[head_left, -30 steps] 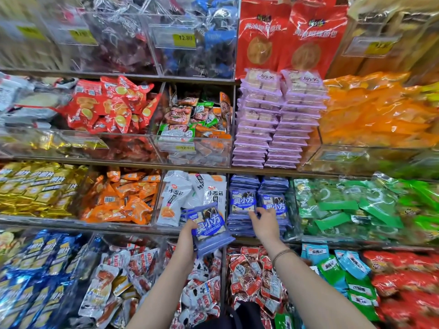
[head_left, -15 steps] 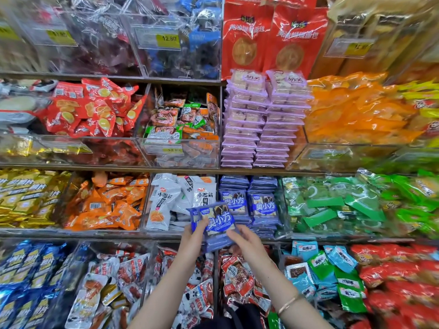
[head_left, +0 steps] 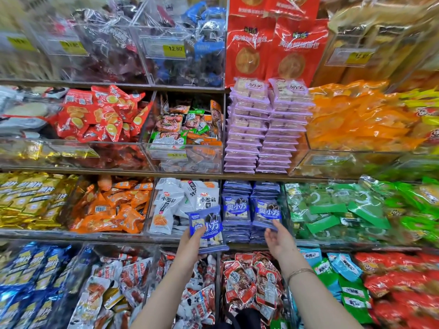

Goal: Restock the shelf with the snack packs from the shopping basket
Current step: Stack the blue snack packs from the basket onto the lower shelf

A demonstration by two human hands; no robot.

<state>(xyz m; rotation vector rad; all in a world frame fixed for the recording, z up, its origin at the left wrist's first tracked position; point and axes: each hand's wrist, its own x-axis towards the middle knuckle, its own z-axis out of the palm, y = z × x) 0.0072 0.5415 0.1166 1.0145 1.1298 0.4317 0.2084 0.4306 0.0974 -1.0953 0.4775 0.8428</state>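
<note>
**Blue packs at the snack shelf**

Our left hand (head_left: 192,244) has its grip tight round a few blue snack packs (head_left: 207,227), held up just in front of the shelf (head_left: 95,234). Our right hand (head_left: 280,241) has its grip apart, fingers loose, just under the blue stacks (head_left: 237,210) standing there. White packs (head_left: 171,200) sit to their left and green packs (head_left: 332,210) to their right.

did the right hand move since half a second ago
Yes. The right hand went right, away from the blue pack in the left hand, to the lower front of the right blue stack.
</note>
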